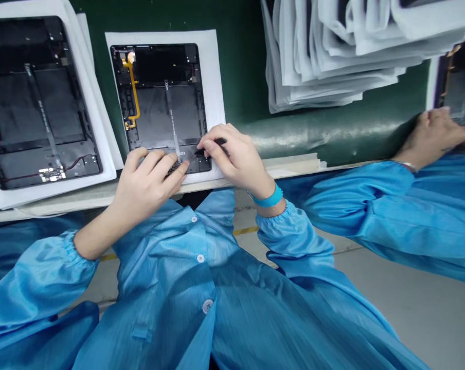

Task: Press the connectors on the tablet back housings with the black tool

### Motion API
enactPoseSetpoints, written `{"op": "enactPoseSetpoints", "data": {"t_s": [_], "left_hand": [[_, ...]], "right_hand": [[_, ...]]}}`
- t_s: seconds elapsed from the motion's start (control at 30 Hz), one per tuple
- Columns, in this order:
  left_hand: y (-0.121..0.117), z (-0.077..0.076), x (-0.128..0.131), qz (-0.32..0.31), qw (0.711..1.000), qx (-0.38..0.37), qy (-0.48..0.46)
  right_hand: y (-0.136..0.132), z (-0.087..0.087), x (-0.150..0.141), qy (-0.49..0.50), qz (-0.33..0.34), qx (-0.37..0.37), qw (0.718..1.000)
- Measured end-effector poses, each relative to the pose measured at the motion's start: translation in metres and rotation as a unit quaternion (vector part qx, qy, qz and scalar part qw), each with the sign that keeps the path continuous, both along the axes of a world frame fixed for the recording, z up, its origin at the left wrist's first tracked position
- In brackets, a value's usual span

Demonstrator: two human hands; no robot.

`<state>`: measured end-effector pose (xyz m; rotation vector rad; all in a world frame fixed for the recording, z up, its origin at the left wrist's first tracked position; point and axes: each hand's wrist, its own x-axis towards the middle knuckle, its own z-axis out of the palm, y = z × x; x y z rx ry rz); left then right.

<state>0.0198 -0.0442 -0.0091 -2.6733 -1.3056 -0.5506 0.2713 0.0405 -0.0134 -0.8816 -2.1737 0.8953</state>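
Left of the left hand point(149, 177), a first tablet point(12, 97) lies open, insides up, on white paper point(93, 115); a small board point(53, 175) sits at its near edge, with a dark wire point(80, 160) running from it toward the hand. Below and left of the same hand is its blue sleeve point(28, 280), gathered at the cuff.

The left hand lies palm down over the near edge of a second tablet point(155, 110), its fingers slightly apart; whether they grip anything beneath, I cannot tell. Beyond this hand, the second tablet lies open on its own white sheet point(213, 77), showing a yellow cable point(135, 95) along its left side and a grey strip point(172, 115) down its middle. Below and between the hands hangs the person's blue smock point(171, 277).

Right of the left hand, the right hand point(232, 156) has thumb and fingers closed together on a thin dark tool point(220, 141), which slants down toward the left fingertips. A blue band point(270, 196) circles the right wrist. Ahead of the right hand, to its right, layered white sheets point(317, 67) lie on the green mat point(240, 77). Farther right, a co-worker's hand point(429, 134) is beside a third tablet point(464, 77).
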Motion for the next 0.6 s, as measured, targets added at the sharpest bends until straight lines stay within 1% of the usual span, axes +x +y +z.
{"op": "enactPoseSetpoints", "data": {"t_s": [0.1, 0.17, 0.33, 0.43, 0.6], "left_hand": [[0.005, 0.0007, -0.004, -0.027, 1.0, -0.002, 0.006], [0.0071, 0.0, -0.0056, -0.036, 0.999, 0.005, -0.009], [0.0073, -0.0045, -0.0067, -0.02, 0.999, -0.028, -0.026], [0.0065, -0.0049, -0.0064, -0.022, 0.999, -0.008, -0.03], [0.0062, -0.0036, -0.0065, -0.022, 0.999, -0.031, -0.023]], "right_hand": [[0.0047, -0.0019, -0.001, -0.019, 0.015, 0.003, 1.0], [0.0062, -0.0017, -0.0001, -0.022, 0.016, -0.004, 1.0], [0.0061, 0.0002, 0.0045, -0.023, 0.014, -0.02, 0.999], [0.0065, -0.0023, 0.0043, -0.025, 0.021, -0.023, 0.999], [0.008, -0.0075, 0.0, -0.036, 0.027, 0.0, 0.999]]}}
